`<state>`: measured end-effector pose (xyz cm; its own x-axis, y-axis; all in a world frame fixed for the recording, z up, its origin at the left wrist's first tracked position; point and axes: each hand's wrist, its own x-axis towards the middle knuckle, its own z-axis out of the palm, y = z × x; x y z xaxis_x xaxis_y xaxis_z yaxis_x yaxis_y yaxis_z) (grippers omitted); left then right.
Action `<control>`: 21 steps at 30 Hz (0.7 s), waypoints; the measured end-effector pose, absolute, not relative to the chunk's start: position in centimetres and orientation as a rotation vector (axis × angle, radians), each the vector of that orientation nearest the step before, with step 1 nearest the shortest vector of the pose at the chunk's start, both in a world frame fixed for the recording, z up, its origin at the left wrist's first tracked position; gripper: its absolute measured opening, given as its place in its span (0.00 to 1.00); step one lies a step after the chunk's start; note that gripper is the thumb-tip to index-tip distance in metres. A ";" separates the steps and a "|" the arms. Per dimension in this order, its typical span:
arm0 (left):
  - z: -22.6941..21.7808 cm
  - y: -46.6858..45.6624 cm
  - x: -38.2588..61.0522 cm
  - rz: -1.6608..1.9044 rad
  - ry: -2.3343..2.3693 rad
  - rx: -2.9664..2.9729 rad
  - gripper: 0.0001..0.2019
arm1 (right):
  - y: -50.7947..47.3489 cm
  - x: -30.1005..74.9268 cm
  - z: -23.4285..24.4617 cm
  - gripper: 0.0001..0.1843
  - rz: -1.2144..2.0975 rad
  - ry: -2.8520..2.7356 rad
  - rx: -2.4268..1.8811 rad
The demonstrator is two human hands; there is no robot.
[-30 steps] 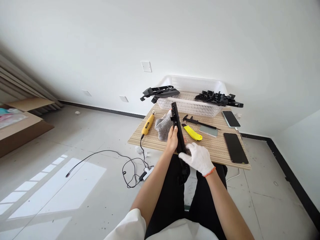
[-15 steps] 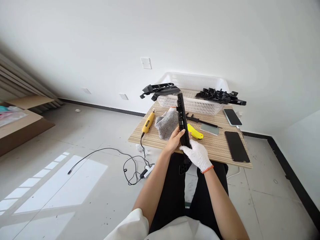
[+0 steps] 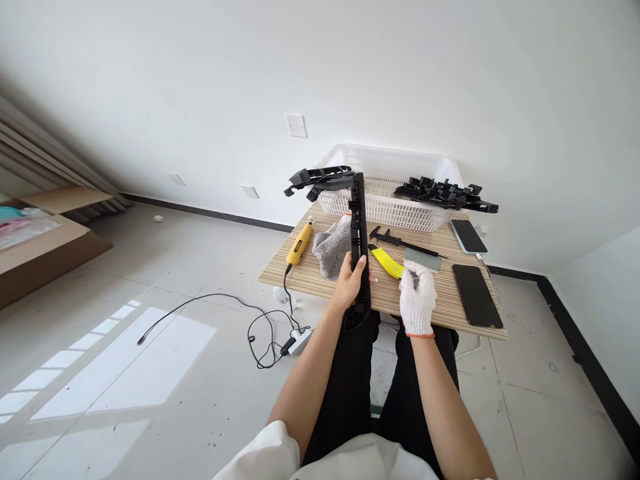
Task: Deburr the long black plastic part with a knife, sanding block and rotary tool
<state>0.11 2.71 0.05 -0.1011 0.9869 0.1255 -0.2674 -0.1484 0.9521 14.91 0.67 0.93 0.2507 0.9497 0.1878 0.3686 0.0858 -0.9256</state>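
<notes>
My left hand [image 3: 349,283] is bare and closed around a long black plastic part [image 3: 359,227], held upright over the table's front edge. The part's lower end hangs above my lap. My right hand [image 3: 419,300], in a white knit glove with an orange cuff, is over the table with its fingers curled together. Its fingertips cover the near end of a yellow utility knife [image 3: 387,262]; whether they grip it is hidden. Just beyond those fingers lies a grey-green flat plate [image 3: 423,259]. A black caliper [image 3: 400,241] rests behind the knife.
A white plastic basket [image 3: 385,212] with black parts [image 3: 440,193] stands behind. On the table [image 3: 280,272] are a yellow rotary tool [image 3: 299,245], a grey cloth [image 3: 333,250] and two phones [image 3: 476,295]. Cables [image 3: 220,295] and a power strip [image 3: 299,343] lie on the floor.
My right hand has let go of the black plastic part and moved right, to the utility knife's near end. The left hand still holds the part, now more upright and slightly higher.
</notes>
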 end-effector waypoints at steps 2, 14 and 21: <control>0.3 2.7 0.2 1.449 0.994 1.074 0.17 | 1.0 14.9 0.9 0.23 0.418 -1.456 -1.619; 0.2 2.3 -0.1 1.368 0.939 1.047 0.12 | 2.7 17.3 0.7 0.24 0.447 -1.731 -1.766; 0.1 2.4 -0.8 1.292 0.852 1.000 0.21 | 1.2 22.3 0.4 0.26 1.081 -1.142 -1.224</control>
<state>-0.79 2.45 0.14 0.1050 0.9938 0.0375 -0.3577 0.0025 0.9338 22.29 1.18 0.44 0.1222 0.9911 0.0533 0.0018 0.0535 -0.9986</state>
